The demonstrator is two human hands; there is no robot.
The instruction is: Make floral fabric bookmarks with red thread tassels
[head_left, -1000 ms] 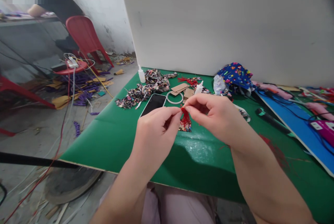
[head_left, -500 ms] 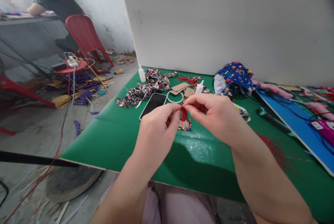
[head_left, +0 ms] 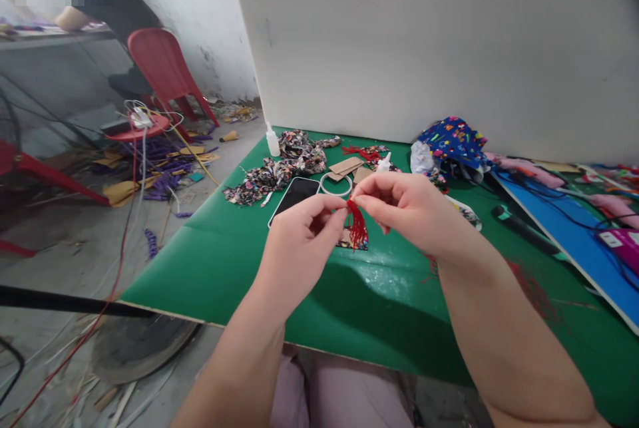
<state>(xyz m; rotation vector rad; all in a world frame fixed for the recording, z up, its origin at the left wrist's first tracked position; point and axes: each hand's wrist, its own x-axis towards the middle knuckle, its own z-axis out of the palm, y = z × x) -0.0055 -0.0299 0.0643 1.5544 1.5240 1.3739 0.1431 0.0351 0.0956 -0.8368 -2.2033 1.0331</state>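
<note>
A small red tassel [head_left: 357, 225] hangs between my hands above the green table [head_left: 200, 248]. My left hand [head_left: 304, 241] pinches its top from the left. From the right, the fingertips of my right hand [head_left: 404, 205] are pressed together at the same top end. Below the tassel lies a floral fabric piece with a brown patch [head_left: 345, 237], partly covered by it. Just behind my hands are a phone [head_left: 295, 194], a white ring [head_left: 322, 183] and brown card pieces [head_left: 345, 167].
Floral fabric [head_left: 299, 155] and a white bottle [head_left: 272, 142] stand at the back left. Blue patterned cloth [head_left: 452, 142], a green-black tool [head_left: 524, 231] and a blue board [head_left: 574, 235] lie right. A person sits on a red chair [head_left: 160, 58] far left.
The tassel's strands have swung slightly right and spread out below my fingers. My right hand has shifted a little, its lower fingers now showing more. Both hands remain at the tassel's top.
</note>
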